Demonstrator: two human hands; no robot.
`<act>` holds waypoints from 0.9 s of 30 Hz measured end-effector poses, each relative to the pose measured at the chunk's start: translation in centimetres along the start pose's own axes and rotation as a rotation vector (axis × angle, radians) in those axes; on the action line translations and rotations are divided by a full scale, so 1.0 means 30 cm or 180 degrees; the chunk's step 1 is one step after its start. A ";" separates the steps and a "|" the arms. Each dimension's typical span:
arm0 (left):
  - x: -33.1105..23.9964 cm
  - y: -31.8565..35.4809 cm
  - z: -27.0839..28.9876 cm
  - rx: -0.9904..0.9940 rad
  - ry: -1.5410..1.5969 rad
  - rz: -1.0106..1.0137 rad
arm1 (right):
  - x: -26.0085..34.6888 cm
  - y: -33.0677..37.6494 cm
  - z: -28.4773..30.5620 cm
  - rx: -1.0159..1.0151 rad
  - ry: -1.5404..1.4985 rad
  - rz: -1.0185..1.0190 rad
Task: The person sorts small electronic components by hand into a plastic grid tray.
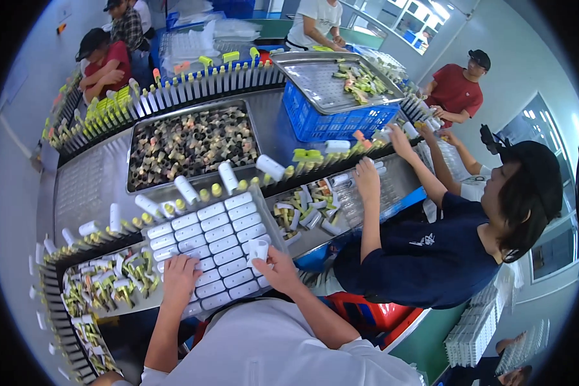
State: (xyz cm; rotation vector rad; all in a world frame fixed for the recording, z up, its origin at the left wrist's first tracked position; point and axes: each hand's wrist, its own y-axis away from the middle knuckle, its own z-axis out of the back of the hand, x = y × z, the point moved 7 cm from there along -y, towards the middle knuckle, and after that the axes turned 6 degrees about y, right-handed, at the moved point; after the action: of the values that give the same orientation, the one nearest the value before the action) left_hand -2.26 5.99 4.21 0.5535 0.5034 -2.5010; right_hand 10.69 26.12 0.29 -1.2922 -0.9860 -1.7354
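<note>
In front of me lies a clear tray filled with rows of white oblong plastic cases. My left hand rests on the cases at the tray's near left, its fingers stretched over them. Between the thumb and fingers of my right hand is a white plastic case, tilted up above the tray's right side. Just beyond the tray, a conveyor rack carries yellow-green pegs, some with a white case leaning on or capping them.
A metal tray of small dark and pale parts lies inside the conveyor loop. Another metal tray tops a blue crate. Loose yellow-green and white pieces lie at left. A co-worker in dark blue reaches across at right.
</note>
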 end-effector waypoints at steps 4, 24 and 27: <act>-0.012 0.010 -0.006 -0.0044 -0.0315 -0.0073 | 0.016 -0.035 0.085 -0.0659 -0.0509 0.0279; -0.001 0.094 -0.024 -0.1645 0.3740 0.1900 | 0.252 -0.633 0.013 -0.1270 0.2645 0.1301; -0.032 0.026 -0.041 -0.1309 0.4248 0.1645 | 0.178 -0.601 0.021 -0.0657 0.2062 0.1260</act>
State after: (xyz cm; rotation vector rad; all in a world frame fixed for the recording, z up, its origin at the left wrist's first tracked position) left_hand -0.74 6.32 3.43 1.8429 1.0984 -1.1973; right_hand -6.29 33.74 2.96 -0.8626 -0.1717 -1.7822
